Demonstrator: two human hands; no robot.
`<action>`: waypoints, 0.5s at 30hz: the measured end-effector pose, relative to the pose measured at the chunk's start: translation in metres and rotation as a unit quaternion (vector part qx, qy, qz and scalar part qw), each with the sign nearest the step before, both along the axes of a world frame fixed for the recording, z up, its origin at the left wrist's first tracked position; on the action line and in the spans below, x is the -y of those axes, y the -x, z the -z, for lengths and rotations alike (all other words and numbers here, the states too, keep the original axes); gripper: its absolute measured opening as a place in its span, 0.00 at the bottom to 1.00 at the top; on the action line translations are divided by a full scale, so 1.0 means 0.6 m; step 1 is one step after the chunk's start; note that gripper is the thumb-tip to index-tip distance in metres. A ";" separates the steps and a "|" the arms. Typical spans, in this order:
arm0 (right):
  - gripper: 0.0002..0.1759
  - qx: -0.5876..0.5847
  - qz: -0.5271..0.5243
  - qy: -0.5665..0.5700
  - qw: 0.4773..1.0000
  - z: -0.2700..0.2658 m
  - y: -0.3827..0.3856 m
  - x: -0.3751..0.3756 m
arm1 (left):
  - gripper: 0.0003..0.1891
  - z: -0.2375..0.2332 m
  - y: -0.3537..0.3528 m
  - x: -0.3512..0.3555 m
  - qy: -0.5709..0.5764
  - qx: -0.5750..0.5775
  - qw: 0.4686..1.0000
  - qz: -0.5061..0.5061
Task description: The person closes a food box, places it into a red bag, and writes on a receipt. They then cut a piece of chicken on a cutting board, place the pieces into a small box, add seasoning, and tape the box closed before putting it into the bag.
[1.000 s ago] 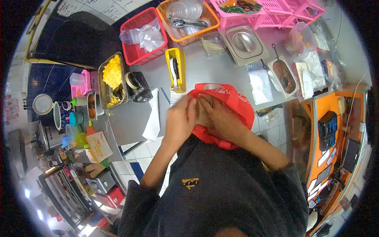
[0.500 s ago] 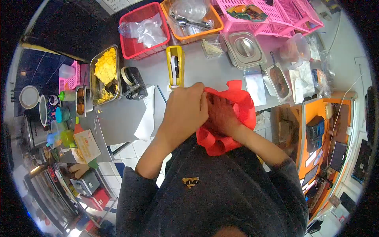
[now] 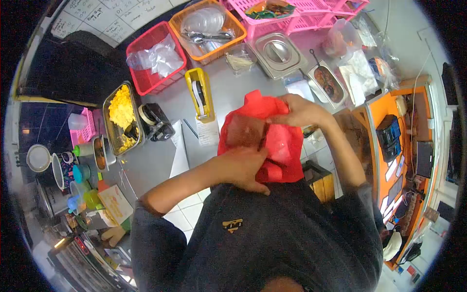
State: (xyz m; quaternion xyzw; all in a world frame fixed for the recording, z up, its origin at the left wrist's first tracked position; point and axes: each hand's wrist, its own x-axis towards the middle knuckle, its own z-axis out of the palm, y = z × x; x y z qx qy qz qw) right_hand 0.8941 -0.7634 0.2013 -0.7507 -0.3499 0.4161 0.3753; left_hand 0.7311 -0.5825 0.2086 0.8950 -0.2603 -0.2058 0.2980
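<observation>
A red bag (image 3: 287, 146) is held open in front of the dark shirt, with a brown, box-like item (image 3: 244, 131) visible in its mouth. My left hand (image 3: 243, 168) lies at the near left side of the bag, its thumb apart from the other fingers, which are partly hidden at the brown item. On the far right, my right hand (image 3: 299, 113) has its thumb over the bag's rim and its fingers behind the red material, closed on it. Just beyond the bag stands a yellow tape dispenser (image 3: 200, 95).
Red basket (image 3: 138, 78) and orange basket (image 3: 214, 56) stand at the back, beside a lidded steel container (image 3: 278, 54). A tray of yellow food (image 3: 121, 109) and a black tape dispenser (image 3: 158, 124) are at left. A steel food tray (image 3: 328, 85) sits at right.
The view has shifted. My right hand has come out of the bag to its far right rim, and my left hand has moved from the upper rim to the near left side. The brown item now shows.
</observation>
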 end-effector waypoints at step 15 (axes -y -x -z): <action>0.11 -0.105 0.136 -0.091 0.981 -0.014 0.006 0.037 | 0.33 0.048 -0.033 0.009 0.084 -0.206 0.955 0.194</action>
